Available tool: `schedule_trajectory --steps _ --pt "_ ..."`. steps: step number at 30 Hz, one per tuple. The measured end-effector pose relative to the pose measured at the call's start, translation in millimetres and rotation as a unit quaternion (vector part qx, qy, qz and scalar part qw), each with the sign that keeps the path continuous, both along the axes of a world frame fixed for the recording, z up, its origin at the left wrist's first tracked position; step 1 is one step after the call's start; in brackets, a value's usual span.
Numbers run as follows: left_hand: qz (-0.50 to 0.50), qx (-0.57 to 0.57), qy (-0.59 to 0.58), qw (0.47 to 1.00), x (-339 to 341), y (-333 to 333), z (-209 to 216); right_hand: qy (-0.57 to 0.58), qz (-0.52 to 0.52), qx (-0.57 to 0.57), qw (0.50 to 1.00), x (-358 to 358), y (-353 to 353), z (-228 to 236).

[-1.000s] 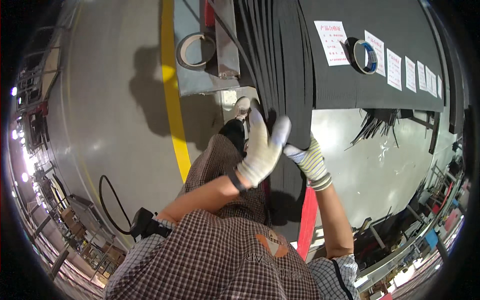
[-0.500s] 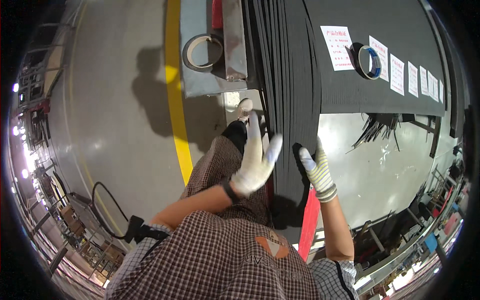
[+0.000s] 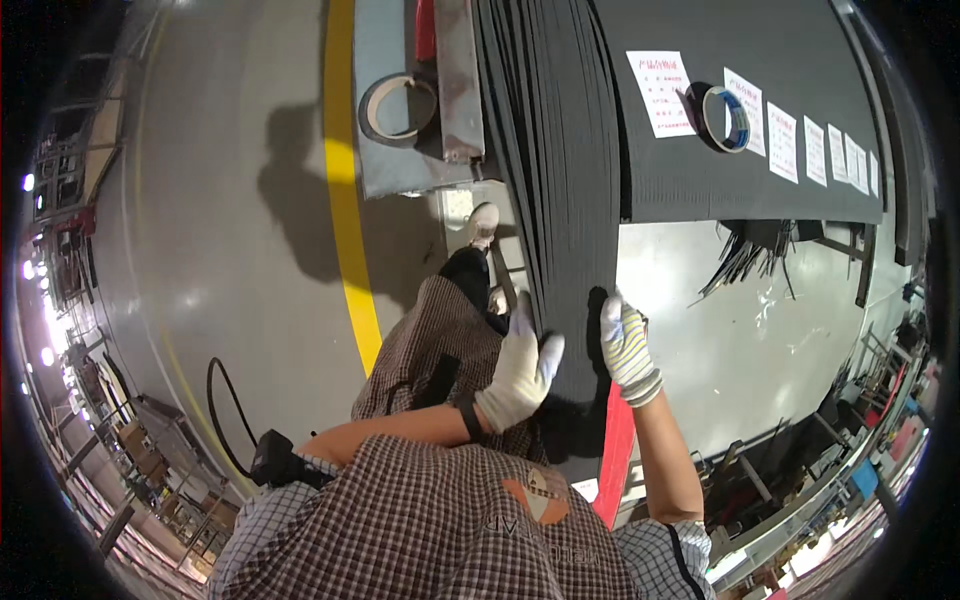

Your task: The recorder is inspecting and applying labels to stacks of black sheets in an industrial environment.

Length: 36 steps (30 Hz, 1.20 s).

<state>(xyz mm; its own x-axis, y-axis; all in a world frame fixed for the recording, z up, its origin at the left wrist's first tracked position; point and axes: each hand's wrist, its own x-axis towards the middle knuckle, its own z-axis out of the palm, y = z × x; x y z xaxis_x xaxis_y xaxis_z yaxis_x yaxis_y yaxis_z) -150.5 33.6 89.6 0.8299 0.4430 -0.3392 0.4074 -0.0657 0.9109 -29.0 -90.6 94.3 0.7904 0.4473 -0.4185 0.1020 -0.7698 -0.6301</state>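
A long stack of black flat strips [image 3: 575, 220] runs away from me, its layers fanned apart toward the far left side. My left hand [image 3: 517, 375], in a pale glove, lies along the stack's left edge with fingers stretched forward and thumb apart. At the right edge, my right hand [image 3: 627, 350], in a striped glove, rests its palm side against the strips. Its thumb points forward, and its other fingers are partly hidden behind the hand. Neither hand is closed around the strips. One loose strip [image 3: 502, 275] hangs off the left side near my shoe.
A black-topped table [image 3: 740, 190] on the right carries a row of printed papers [image 3: 660, 92] and a tape roll [image 3: 727, 118]. Another tape roll [image 3: 399, 107] lies on a grey metal surface at left. Beneath the stack is a red bar [image 3: 617, 440]. Cut strip ends [image 3: 748, 262] hang under the table.
My left hand has moved back toward me and in against the stack's edge. My right hand's fingers are less extended. The strips lie closer together near my hands, and a loose one shows at left.
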Motion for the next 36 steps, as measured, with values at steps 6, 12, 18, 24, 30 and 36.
schedule_trajectory --steps 6,12,18,24,30,36 --pt "0.231 -0.311 -0.1 0.917 43 3 16 0.152 -0.153 0.243 0.946 1 11 10" --pt "0.289 -0.342 -0.094 0.889 49 6 20 0.121 -0.091 0.133 0.98 16 6 -8" --pt "0.168 -0.228 -0.075 0.956 30 7 31 0.115 -0.062 0.17 0.977 12 -6 12" --pt "0.015 -0.199 0.026 0.98 -8 24 30 0.044 0.035 0.084 0.995 -13 -53 15" --pt "0.075 -0.251 -0.041 0.964 1 21 38 0.131 -0.07 0.085 0.985 -28 -85 -21" --pt "0.163 -0.325 0.1 0.926 8 25 34 0.128 -0.081 0.067 0.986 -20 -63 -9"
